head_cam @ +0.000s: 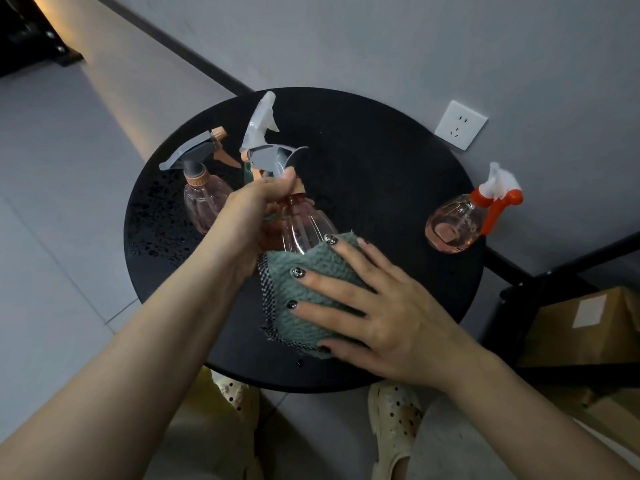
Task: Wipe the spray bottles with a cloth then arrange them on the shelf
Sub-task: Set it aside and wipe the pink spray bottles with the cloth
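The right hand (374, 306) is pressing the green cloth (304, 289) against the pink bottle (301, 226) with flat, spread fingers — probably rubbing it clean. The left hand (256, 209) is gripping the bottle's neck, holding it steady above the round black table (381, 168). Other bottles are waiting there — not shelved yet.
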The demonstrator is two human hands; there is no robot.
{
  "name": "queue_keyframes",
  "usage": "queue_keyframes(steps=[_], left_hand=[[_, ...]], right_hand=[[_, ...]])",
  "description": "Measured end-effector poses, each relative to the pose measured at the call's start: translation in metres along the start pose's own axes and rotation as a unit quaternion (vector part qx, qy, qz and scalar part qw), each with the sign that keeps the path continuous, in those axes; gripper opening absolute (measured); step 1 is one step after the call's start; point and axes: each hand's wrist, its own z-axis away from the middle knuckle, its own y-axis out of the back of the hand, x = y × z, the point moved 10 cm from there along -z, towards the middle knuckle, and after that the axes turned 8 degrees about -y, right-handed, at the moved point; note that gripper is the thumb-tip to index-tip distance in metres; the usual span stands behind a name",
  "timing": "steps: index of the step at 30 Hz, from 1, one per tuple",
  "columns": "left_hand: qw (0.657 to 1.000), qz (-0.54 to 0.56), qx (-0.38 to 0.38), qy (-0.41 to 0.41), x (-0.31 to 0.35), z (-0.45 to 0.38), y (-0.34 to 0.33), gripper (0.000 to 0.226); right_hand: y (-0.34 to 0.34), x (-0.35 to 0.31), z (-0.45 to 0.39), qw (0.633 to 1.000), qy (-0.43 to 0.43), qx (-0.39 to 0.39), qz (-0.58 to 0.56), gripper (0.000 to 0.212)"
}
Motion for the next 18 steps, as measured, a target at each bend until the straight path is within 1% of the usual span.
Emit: queue_keyframes(steps=[2, 5, 8, 10, 13, 16, 18], left_hand=[[0.999, 0.022, -0.011, 0.028, -0.005, 0.001, -0.005, 0.02], [0.993, 0.063, -0.066, 0.073, -0.012, 0.006, -0.022, 0.023], [0.985, 0.099, -0.115, 0.077, -0.014, 0.011, -0.036, 0.026], [0.984, 0.095, -0.128, 0.074, -0.015, 0.012, -0.039, 0.022], [0.985, 0.08, -0.132, 0.084, -0.015, 0.012, -0.036, 0.02], [0.986, 0.072, -0.132, 0.069, -0.012, 0.011, -0.036, 0.015], [0.987, 0.064, -0.137, 0.057, -0.01, 0.01, -0.036, 0.019]], right_hand=[[0.006, 0.005, -0.003, 0.999, -0.027, 0.021, -0.014, 0.039], [0.012, 0.019, -0.008, 0.992, -0.106, 0.039, -0.064, 0.042], [0.012, 0.041, -0.008, 0.969, -0.205, 0.04, -0.13, 0.045], [0.006, 0.05, -0.005, 0.952, -0.244, 0.025, -0.185, 0.047], [-0.003, 0.045, -0.002, 0.944, -0.244, -0.004, -0.222, 0.054], [-0.006, 0.036, -0.001, 0.96, -0.218, -0.014, -0.178, 0.064], [-0.004, 0.033, -0.001, 0.966, -0.21, -0.003, -0.149, 0.066]])
